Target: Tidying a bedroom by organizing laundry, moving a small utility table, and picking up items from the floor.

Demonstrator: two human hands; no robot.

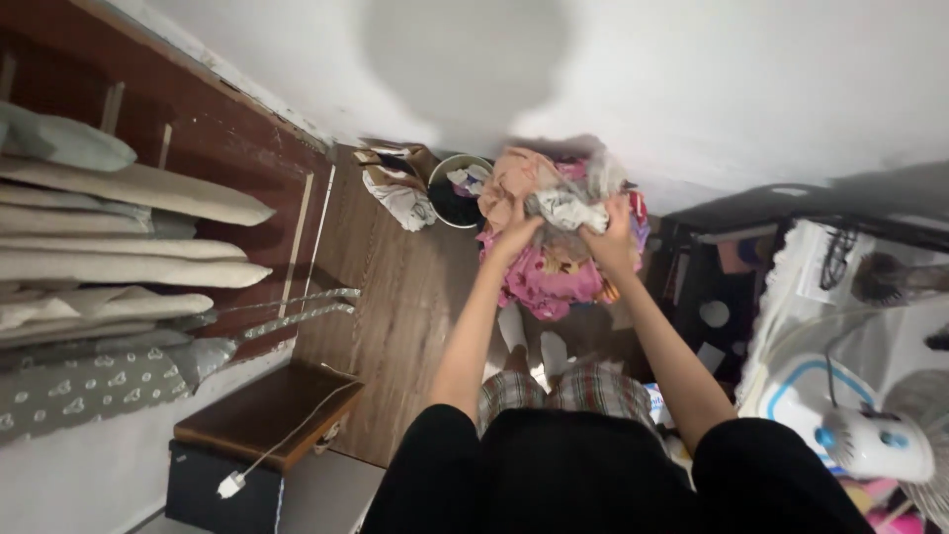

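Note:
Both my arms reach forward and down to a heap of crumpled clothes (554, 272), mostly pink and peach. My left hand (516, 237) and my right hand (613, 235) grip a grey and white patterned garment (571, 210) on top of the heap, one hand at each side of it. Below me I see my plaid shorts and white socks on the wooden floor (395, 326).
A round dark bin (457, 193) with cloth in it stands left of the heap, by a white bag (403, 203). An ironing board (109, 381) and stacked cushions (119, 247) lie at the left. A white fan (870, 440) and a black rack (707, 297) stand at the right.

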